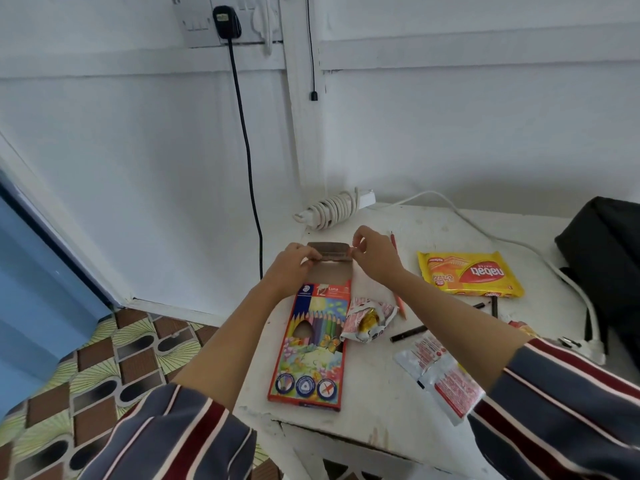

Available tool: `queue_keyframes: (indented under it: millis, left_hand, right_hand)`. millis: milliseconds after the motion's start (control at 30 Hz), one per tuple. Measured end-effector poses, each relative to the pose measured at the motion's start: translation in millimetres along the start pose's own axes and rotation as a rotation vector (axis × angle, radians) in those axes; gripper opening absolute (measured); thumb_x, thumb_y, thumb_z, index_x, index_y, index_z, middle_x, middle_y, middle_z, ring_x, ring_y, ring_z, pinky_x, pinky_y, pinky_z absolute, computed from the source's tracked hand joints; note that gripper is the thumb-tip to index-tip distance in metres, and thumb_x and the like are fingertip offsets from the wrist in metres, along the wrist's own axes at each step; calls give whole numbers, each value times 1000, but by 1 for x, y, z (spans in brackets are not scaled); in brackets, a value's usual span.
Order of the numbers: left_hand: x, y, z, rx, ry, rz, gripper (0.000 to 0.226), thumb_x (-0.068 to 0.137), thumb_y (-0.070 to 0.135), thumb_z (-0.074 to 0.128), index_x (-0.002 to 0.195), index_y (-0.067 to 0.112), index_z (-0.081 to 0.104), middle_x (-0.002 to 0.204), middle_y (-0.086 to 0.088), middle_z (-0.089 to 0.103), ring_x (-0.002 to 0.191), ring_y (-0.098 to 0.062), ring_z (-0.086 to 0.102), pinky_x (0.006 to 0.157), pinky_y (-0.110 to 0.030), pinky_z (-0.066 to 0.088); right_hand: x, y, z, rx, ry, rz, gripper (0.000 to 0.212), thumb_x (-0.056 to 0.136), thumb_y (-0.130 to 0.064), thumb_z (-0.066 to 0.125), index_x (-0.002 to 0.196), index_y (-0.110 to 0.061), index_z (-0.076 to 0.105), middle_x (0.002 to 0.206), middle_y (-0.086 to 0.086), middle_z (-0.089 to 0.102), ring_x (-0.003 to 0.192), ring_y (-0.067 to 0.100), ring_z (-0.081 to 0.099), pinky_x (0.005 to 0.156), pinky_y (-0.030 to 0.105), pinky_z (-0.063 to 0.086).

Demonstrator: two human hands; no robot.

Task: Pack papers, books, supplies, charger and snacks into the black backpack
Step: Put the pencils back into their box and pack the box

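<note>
**Inspector:** Item nearest the lens?

**Packer:** My striped sleeves. Both forearms reach out over the white table.

**Inspector:** Grip status?

**Packer:** My left hand pinches the left end of the open flap on the coloured-pencil box. My right hand pinches the right end. The box lies flat near the table's front-left corner, flap end away from me.

**Inspector:** Handling assessment?

**Packer:** My judgement is thin card: light, fairly stiff lengthwise, and easily creased at the flap. With the end open, pencils could slide out if the box is tipped. Tuck the flap first, then lift by the long edges.

**Inspector:** Destination?

**Packer:** The black backpack is at the table's far right, well apart from the box. The Nabati wafer pack and the coiled white charger lie on the table, unpacked.
</note>
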State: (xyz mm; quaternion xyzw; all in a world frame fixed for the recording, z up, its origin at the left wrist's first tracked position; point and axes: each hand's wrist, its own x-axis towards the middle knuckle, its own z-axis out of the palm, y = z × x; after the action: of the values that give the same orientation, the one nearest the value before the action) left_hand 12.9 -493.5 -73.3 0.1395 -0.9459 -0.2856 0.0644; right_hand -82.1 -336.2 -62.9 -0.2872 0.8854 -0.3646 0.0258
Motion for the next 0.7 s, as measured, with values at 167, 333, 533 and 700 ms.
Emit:
queue_keyframes:
  millis: [167,333,533,700]
  left_hand:
    - [10,-11,8,-106,5,-7,30,96,6,42,123,12,54,131,-8,49,120,-19,46,98,-26,36]
    - [26,-21,14,-42,-12,-4,32,95,12,43,125,19,53,131,-10,48,120,-25,44,103,-37,36]
    - [41,-26,10,-25,-2,41,30,97,16,43,121,19,61,117,-11,53,108,-23,49,92,-30,39]
    - [47,-28,10,9,-16,63,32,97,19,46,126,24,58,122,-12,49,113,-26,47,93,-30,38]
  right_hand:
    - [8,1,6,-51,11,0,17,89,-6,52,98,-10,66,96,10,66,79,17,57,65,25,41]
    - [18,3,9,-148,-70,3,28,92,-12,47,112,-10,66,112,9,65,86,21,59,65,24,45]
    - [21,2,8,-184,-113,5,27,93,-25,53,113,-13,66,114,6,64,99,21,59,81,30,47]
    - [22,3,15,-280,-126,5,29,96,-24,49,117,-13,65,115,10,62,99,23,58,79,29,44]
